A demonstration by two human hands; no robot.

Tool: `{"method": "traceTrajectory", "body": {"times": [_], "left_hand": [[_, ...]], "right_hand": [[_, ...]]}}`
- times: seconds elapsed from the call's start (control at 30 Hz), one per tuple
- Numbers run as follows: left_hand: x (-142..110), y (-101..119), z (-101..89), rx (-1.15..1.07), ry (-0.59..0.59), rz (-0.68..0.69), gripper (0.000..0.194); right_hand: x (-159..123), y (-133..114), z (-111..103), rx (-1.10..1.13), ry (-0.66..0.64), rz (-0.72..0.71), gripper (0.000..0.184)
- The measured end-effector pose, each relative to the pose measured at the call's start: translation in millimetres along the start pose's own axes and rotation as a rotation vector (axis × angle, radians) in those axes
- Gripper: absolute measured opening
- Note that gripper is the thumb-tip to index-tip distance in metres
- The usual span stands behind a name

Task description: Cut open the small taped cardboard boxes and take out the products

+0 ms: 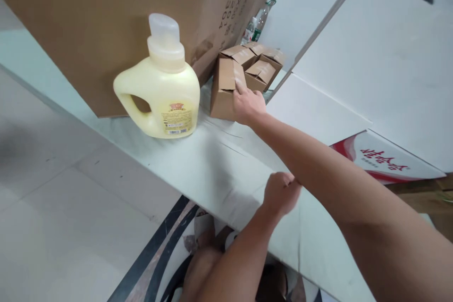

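Note:
My right hand (248, 104) is closed on the near corner of a small brown cardboard box (226, 78), its thumb against the taped top and its other fingers partly hidden. Behind it, more small taped boxes (261, 71) are packed together. Lower down, my left hand (282, 194) is curled into a fist over the pale table (247, 160), close beside my right forearm. What that fist holds, if anything, is hidden. To the left of the boxes stands an upright pale yellow detergent bottle (159, 89) with a translucent cap and a handle.
A large cardboard carton (106, 23) with printed characters rises behind the detergent bottle. Clear plastic bottles (261, 21) stand at the back by the wall. White panels (371, 56) and a red and white box (378, 155) lie on the right. Tiled floor (63, 207) borders the table.

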State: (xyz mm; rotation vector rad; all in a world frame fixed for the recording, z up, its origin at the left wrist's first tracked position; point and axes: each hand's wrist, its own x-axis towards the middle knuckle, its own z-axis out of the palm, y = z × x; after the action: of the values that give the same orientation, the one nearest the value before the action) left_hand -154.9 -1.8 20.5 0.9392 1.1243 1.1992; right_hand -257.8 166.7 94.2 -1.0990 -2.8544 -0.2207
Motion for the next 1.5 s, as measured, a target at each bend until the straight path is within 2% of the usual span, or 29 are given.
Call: {"method": "traceTrajectory", "body": {"times": [0.07, 0.13, 0.27, 0.33, 0.4, 0.43, 0.5, 0.57, 0.63, 0.7, 0.73, 0.8, 0.93, 1.0, 1.03, 1.1, 1.13, 1.23, 1.3, 1.4, 1.5], "left_hand": [[-1, 3, -2.6, -0.019, 0.098, 0.099, 0.055], [-4, 7, -6.5, 0.007, 0.201, 0.191, 0.050], [-11, 9, -15.6, 0.017, 0.461, 0.409, 0.046], [-11, 8, -18.1, -0.025, 0.603, 0.525, 0.044], [-8, 6, -17.3, -0.050, 0.704, 0.591, 0.042], [-4, 5, -15.3, -0.048, 0.728, 0.605, 0.040], [5, 3, -7.9, -0.014, 0.679, 0.614, 0.031], [13, -1, 3.0, 0.043, 0.479, 0.591, 0.021], [19, -4, 15.3, 0.101, 0.189, 0.541, 0.026], [23, -6, 26.6, 0.144, -0.056, 0.500, 0.031], [23, -7, 31.4, 0.165, -0.135, 0.493, 0.033], [23, -9, 39.8, 0.216, -0.223, 0.487, 0.035], [21, -14, 54.2, 0.300, -0.340, 0.451, 0.041], [21, -17, 60.8, 0.306, -0.376, 0.440, 0.044], [21, -19, 63.9, 0.303, -0.378, 0.436, 0.044], [20, -22, 69.4, 0.294, -0.365, 0.422, 0.044], [20, -24, 71.9, 0.287, -0.354, 0.411, 0.045], [15, -27, 78.8, 0.263, -0.321, 0.372, 0.047], [10, -29, 83.0, 0.265, -0.311, 0.364, 0.051], [0, -31, 89.0, 0.311, -0.327, 0.381, 0.056], [-7, -31, 94.4, 0.359, -0.366, 0.399, 0.058]], "right_hand": [[-32, 24, -1, -0.017, 0.013, -0.038, 0.047], [-78, 47, -5, -0.025, 0.003, -0.056, 0.052], [-210, 83, -12, 0.047, 0.017, 0.020, 0.048], [-286, 94, -8, 0.085, 0.163, 0.161, 0.038], [-358, 100, 4, 0.144, 0.417, 0.373, 0.033], [-389, 101, 12, 0.188, 0.500, 0.508, 0.034], [-440, 102, 31, 0.287, 0.631, 0.780, 0.040], [-472, 104, 51, 0.342, 0.650, 1.001, 0.045], [-491, 110, 68, 0.325, 0.533, 1.139, 0.047], [-500, 117, 81, 0.301, 0.314, 1.176, 0.047], [-503, 121, 84, 0.299, 0.216, 1.166, 0.047], [-506, 129, 86, 0.304, 0.105, 1.138, 0.044], [-509, 143, 77, 0.382, 0.085, 1.223, 0.042], [-510, 149, 71, 0.521, 0.162, 1.328, 0.049], [-512, 152, 69, 0.615, 0.247, 1.390, 0.055], [-516, 153, 62, 0.820, 0.477, 1.469, 0.064], [-519, 152, 58, 0.902, 0.606, 1.464, 0.065], [-532, 138, 33, 0.985, 0.931, 1.286, 0.063], [-538, 123, 10, 0.979, 1.056, 1.160, 0.059], [-535, 103, -24, 1.034, 1.130, 1.060, 0.041], [-517, 88, -42, 1.095, 1.156, 0.921, 0.026]]}}
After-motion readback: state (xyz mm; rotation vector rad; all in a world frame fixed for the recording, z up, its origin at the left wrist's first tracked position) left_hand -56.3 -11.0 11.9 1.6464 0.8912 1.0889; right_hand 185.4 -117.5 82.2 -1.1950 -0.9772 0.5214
